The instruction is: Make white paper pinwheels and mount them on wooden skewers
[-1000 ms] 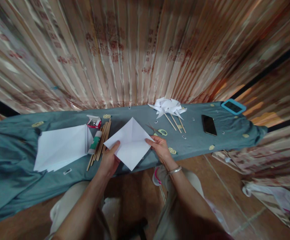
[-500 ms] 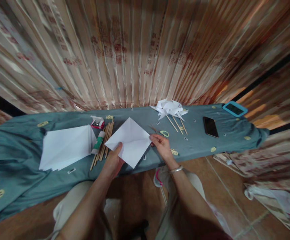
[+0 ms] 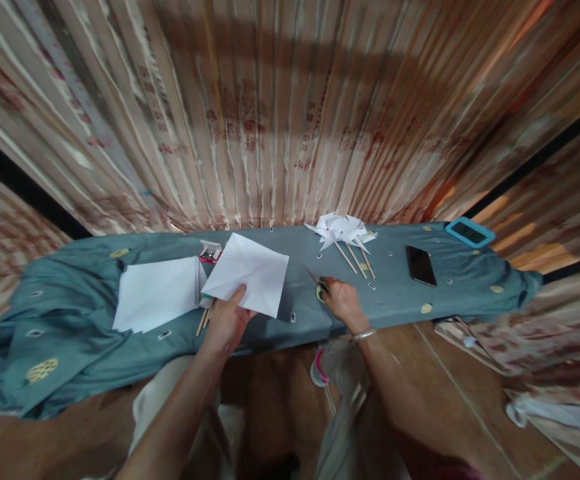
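Observation:
My left hand (image 3: 231,321) grips a square sheet of white paper (image 3: 254,270) by its near edge, thumb on top; faint creases run across it. With its fingers closed on the handles, my right hand (image 3: 341,299) has hold of a pair of scissors (image 3: 319,285), whose blades point away and to the left over the cloth. The sheet covers most of a bundle of wooden sticks (image 3: 204,321). Left of it lies a stack of white paper (image 3: 157,293). A small red and white box (image 3: 211,252) of metal bits stands open behind the sheet.
White paper pinwheels (image 3: 341,230) on sticks lie at the back of the cloth-covered table (image 3: 290,250). Right of them are a black phone (image 3: 421,265) and a blue-framed device (image 3: 470,232). A striped curtain (image 3: 280,120) hangs behind the table.
My right hand has let go of the paper's corner and taken hold of the scissors. My left hand has shifted the sheet leftward and turned it, over the sticks. The view has shifted slightly.

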A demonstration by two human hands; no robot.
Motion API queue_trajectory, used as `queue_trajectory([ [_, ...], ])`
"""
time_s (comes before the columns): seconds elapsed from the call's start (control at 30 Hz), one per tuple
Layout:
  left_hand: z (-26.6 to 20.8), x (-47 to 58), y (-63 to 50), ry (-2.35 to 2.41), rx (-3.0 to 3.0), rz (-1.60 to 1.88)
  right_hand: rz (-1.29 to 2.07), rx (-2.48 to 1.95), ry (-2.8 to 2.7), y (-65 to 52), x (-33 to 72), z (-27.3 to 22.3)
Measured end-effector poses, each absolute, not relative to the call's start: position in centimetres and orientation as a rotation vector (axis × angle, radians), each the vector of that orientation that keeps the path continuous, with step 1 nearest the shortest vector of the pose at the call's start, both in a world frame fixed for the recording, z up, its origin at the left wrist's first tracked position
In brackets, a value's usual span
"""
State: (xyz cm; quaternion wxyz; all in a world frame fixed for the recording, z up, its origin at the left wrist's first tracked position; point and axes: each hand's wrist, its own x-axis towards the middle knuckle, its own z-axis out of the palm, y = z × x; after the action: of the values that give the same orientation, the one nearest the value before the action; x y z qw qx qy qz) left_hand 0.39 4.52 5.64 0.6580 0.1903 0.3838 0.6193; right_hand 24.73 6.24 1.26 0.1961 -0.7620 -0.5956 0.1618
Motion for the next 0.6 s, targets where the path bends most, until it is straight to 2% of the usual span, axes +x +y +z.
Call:
queue_trajectory([
  [0.17,8.0,0.7,7.2,0.732,0.406,1.468,0.672,-1.924,-1.543,7.0,24.7,2.7],
  [0.23,7.8,0.8,8.4,0.72,0.346,1.489,0.883,-1.721,-1.418,7.2,23.7,2.8],
  [0.33,6.3,0.8,9.3,0.752,0.309,1.454,1.365,-1.177,-0.896,7.1,21.4,2.4],
  [0.43,4.9,0.7,9.7,0.788,0.351,1.413,1.473,-1.091,-0.693,6.9,19.2,2.0],
  [0.6,4.3,0.2,11.4,0.842,0.321,1.516,1.567,-1.064,-0.826,6.2,17.4,1.6],
])
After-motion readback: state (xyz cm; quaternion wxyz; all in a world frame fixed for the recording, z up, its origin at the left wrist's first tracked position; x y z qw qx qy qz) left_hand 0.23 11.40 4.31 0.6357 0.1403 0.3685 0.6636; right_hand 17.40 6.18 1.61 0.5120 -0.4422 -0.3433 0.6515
